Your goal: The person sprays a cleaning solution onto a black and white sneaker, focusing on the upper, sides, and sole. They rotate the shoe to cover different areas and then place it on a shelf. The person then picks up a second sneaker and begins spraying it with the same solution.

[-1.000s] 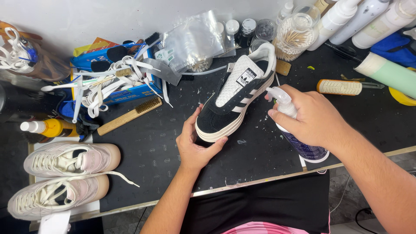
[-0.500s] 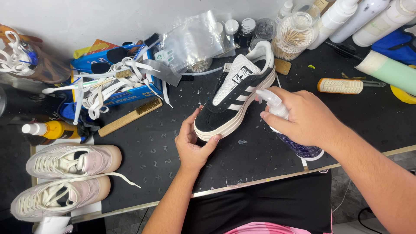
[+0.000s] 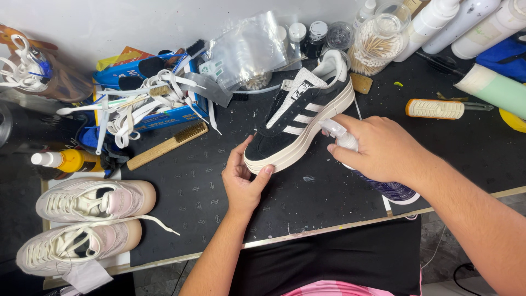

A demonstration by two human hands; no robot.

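Head view: left hand [image 3: 244, 183] grasping the toe of the black sneaker [image 3: 301, 118], fingers curled round its cream sole, heel propped far on the black mat [image 3: 192, 192]. Right hand [image 3: 381, 148] clenched round the spray bottle [image 3: 378, 175], now lifted and swung in, nozzle just beside the sole's right side. Looks like spraying under way. Pale pair [image 3: 82, 219] waiting near left.

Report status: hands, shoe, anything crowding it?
Left hand grips black sneaker at toe. Right hand holds spray bottle, nozzle at sole. Wooden brush lies clear, left.
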